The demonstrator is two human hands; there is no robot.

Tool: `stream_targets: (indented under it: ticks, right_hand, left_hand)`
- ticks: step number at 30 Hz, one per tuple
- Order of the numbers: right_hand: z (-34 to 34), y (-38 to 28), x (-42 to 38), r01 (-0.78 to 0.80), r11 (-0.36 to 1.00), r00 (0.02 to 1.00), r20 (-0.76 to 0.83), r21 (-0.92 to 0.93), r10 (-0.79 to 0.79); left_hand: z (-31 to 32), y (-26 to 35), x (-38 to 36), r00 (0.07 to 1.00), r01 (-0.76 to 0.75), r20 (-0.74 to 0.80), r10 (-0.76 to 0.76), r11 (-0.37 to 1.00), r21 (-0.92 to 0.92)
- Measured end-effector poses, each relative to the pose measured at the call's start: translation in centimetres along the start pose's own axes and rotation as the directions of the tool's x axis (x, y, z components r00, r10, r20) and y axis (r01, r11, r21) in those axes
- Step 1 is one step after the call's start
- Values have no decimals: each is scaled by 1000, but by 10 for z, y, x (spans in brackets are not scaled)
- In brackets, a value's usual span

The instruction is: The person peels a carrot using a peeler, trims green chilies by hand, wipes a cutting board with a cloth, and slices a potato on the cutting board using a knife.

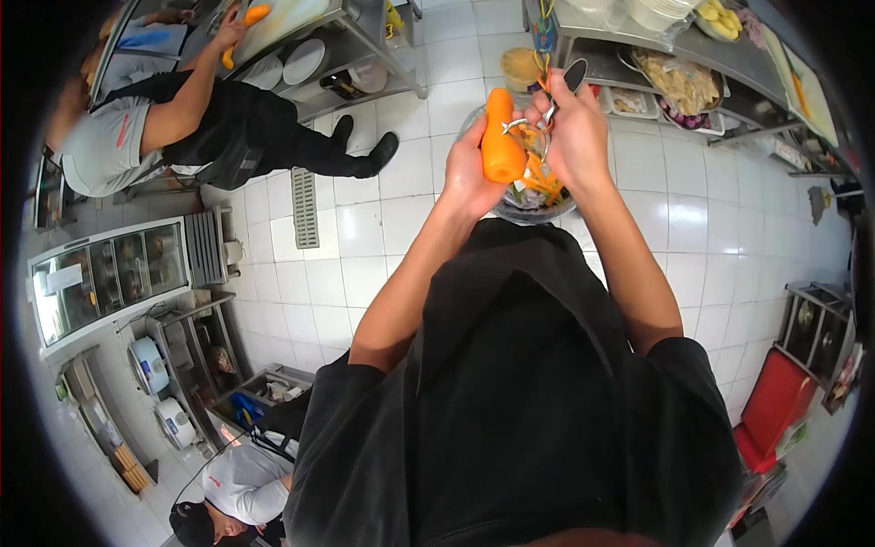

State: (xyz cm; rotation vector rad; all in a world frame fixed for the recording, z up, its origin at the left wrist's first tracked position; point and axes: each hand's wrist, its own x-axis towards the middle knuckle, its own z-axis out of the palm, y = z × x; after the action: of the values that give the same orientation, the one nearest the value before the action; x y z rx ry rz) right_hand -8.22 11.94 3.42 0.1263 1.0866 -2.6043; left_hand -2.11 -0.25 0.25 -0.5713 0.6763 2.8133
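Observation:
A peeled orange carrot (501, 146) stands nearly upright in my left hand (467, 169), whose fingers wrap round its left side. In my right hand (576, 137) is a shiny metal peeler (548, 121), its curved metal part right at the carrot's right side. A dark oval end (575, 75) sticks out above the right fingers. Directly below both hands, a clear-walled bin (533, 217) holds orange peelings (544, 185) and other scraps; the hands partly hide it.
A steel table (674, 44) with bowls and trays stands ahead on the right. At the left, a person (173, 132) handles a carrot over a cutting board (283, 23). Another person (241, 483) is at lower left. A floor drain (305, 208) lies in the white tiles.

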Motion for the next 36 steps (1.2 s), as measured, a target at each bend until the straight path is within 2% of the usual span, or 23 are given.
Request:
stream_targets:
  ticks: [8,11,14,16,17,20,24,26,27,29,30,31,32,34,35,36]
  right_hand:
    - [-1,-9,-19,37,999,999,1,39,-37]
    - [1,-8,-19,49,998,999,-6,37,-49]
    - [1,-3,-18,54,998,998,10,33,-55]
    - [-1,2,-13,61,998,998,20,17,-61]
    - [-1,6,-9,60,998,998,16,2,-60]
    - [1,13,11,117,991,993,-17,-67,-118]
    - [-24,37,88,240,952,965,-58,-192,-255]
    - [-34,50,122,231,816,923,-145,-530,-356]
    - [-40,57,130,189,713,898,-175,-676,-404]
    - [-57,65,141,146,450,843,-127,-881,-523]
    - [-56,62,142,118,300,814,-81,-947,-575]
    - [-58,59,140,150,322,859,-38,-935,-510]
    - [-59,58,137,174,256,859,20,-951,-512]
    - [-52,55,131,230,118,849,140,-966,-509]
    - [-48,53,128,248,329,877,68,-911,-475]
    - [-37,45,117,253,522,905,9,-815,-426]
  left_hand:
    - [15,-11,13,1000,25,7,-26,1000,13]
    - [25,-11,12,997,22,-67,-23,1000,-12]
    - [22,-12,12,997,1,-76,-1,1000,8]
    - [18,-9,12,1000,-1,-13,1,1000,10]
    - [15,-11,8,1000,-2,11,2,1000,5]
    - [29,-11,-6,996,-51,-76,55,998,47]
    - [-4,-15,-12,999,46,-28,-44,994,100]
    - [-12,-13,-21,998,63,1,-64,990,127]
    - [-10,-12,-27,997,75,13,-77,992,103]
    - [-4,-3,-35,997,73,34,-75,996,55]
    - [-7,1,-35,997,56,52,-58,998,40]
    - [-11,4,-34,997,40,68,-42,999,21]
    - [-14,4,-35,997,29,78,-29,1000,-5]
    - [-17,3,-33,1000,-1,-3,1,1000,0]
    - [-17,4,-31,999,-15,-43,15,1000,8]
    - [-19,5,-29,1000,-9,-12,9,1000,10]
